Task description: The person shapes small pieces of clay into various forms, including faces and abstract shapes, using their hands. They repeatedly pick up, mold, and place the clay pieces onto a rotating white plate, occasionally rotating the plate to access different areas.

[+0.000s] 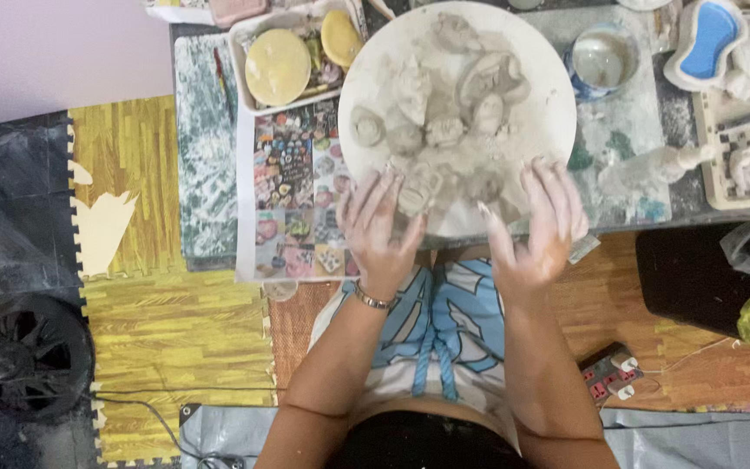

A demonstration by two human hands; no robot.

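Head view: both clay-smeared hands are spread open at the frame's centre. The left hand (378, 227) is laid on clay lumps (444, 130) at the near edge of a round white board (557, 95). The right hand (538, 224) is held at the board's near rim, nothing gripped.

One head-worn camera looks almost straight down, fairly close, over the worktable (644, 217) edge and lap.

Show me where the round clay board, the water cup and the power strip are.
Round clay board (542, 65): head view, on its bare right rim.
Water cup (601, 59): head view, on the cloudy water inside.
Power strip (605, 375): head view, on its dark body.

Grey clay-smeared white round board (542, 95)
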